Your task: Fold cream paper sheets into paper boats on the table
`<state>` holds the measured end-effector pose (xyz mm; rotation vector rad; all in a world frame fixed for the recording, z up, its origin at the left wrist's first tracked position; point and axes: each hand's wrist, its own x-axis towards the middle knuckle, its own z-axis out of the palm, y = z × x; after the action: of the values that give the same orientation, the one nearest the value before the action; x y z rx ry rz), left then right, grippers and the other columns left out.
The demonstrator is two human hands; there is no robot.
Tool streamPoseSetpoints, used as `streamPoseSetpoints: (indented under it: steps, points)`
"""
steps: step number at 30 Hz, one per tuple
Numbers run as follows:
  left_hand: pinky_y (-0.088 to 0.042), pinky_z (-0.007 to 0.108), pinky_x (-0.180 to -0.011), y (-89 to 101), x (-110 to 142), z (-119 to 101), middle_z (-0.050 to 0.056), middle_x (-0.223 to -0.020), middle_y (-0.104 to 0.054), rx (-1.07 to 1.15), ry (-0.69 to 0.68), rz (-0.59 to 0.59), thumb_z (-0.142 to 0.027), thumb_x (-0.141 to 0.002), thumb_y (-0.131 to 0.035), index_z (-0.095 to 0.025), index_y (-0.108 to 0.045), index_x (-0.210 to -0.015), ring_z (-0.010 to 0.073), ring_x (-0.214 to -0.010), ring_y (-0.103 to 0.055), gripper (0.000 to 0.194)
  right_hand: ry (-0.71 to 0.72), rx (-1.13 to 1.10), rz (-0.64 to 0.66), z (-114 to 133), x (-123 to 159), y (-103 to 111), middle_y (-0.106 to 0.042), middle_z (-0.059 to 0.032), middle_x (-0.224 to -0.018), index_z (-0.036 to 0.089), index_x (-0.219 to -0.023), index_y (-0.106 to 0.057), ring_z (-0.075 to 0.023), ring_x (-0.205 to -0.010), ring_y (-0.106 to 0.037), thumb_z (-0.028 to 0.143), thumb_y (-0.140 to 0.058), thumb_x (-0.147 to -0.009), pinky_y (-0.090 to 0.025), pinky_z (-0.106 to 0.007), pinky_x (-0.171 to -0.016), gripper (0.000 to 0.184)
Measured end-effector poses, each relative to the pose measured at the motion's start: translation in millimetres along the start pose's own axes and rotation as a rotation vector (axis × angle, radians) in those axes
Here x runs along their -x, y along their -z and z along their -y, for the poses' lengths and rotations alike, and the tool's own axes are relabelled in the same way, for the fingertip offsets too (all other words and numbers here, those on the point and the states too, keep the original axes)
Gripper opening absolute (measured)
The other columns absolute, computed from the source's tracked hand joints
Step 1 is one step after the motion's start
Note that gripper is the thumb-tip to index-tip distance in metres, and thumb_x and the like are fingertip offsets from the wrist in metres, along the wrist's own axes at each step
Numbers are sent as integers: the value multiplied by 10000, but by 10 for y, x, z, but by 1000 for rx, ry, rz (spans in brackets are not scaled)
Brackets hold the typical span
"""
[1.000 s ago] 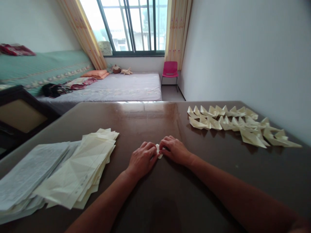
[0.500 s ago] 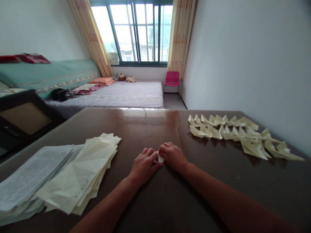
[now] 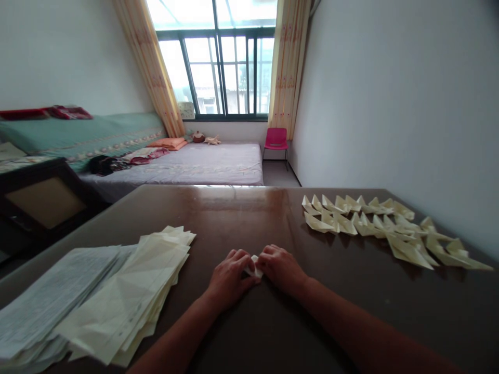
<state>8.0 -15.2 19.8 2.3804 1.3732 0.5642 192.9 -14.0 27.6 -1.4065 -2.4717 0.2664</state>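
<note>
A small folded piece of cream-white paper [image 3: 255, 269] sits between the fingertips of the left hand [image 3: 228, 278] and the right hand [image 3: 283, 270], low over the glossy dark-brown worktop [image 3: 234, 218]. Both sets of fingers are drawn in narrow, each pinching one side of it; they hide most of the paper, so I cannot tell which fold or edge lies beneath them. With a piece this small, short, light pinches near the edges should serve best: even pressure from both sides keeps the layers lined up, while a hard pull could tear a corner or skew a crease. Resting the fingers against the firm surface would help to steady it, and any crease is best pressed only once its edges meet. Well to the left of the left fingers lie a fanned pile of creased cream paper sheets [image 3: 128, 291] and, beyond that, a stack of grey-white printed paper [image 3: 54, 301]. To the right of the right fingers, and mostly farther from the person, stand rows of pointed cream folded-paper shapes [image 3: 409, 250], well apart from them.
</note>
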Motion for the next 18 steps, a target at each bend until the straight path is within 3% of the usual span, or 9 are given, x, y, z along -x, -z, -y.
streamPoseSetpoints:
  steps: [4,7,12,16,18]
  points:
    - [-446,285,-778,-2,-6,18,-17,-941,-612,8,0,1,-376,-717,-720,-261,-620,-814,186,-955,-529,180,35,-107,-35,-4,32,-42,-616,-38,-853,208,-870,-648,-156,-840,-548,286,-478,-929,-397,-254,-722,196]
    - [-451,294,-788,-22,-7,51,-20,-957,-615,9,14,5,-399,-707,-727,-268,-628,-811,191,-970,-541,195,-5,-269,-24,-80,10,-91,-604,-13,-860,210,-860,-640,-134,-791,-557,307,-593,-858,-407,-235,-695,107]
    - [-452,354,-899,-77,10,84,20,-1203,-557,8,34,-108,-401,-646,-769,-292,-571,-1118,230,-1110,-503,524,-93,-284,-50,-169,-38,-126,-592,-18,-966,234,-967,-630,-160,-866,-560,340,-712,-737,-419,-259,-720,267]
    - [-447,381,-925,-87,18,69,31,-1189,-574,3,20,-116,-384,-654,-760,-273,-577,-1110,241,-1113,-491,504,-171,-384,-24,-132,-51,-128,-616,8,-923,221,-975,-614,-137,-772,-561,268,-737,-677,-417,-257,-683,326]
    - [-449,397,-916,-81,19,57,43,-1150,-597,9,49,-126,-374,-640,-767,-264,-542,-1180,249,-1078,-509,596,-194,-477,-35,-108,-65,-128,-620,15,-904,213,-976,-616,-130,-745,-557,223,-747,-642,-423,-255,-683,359]
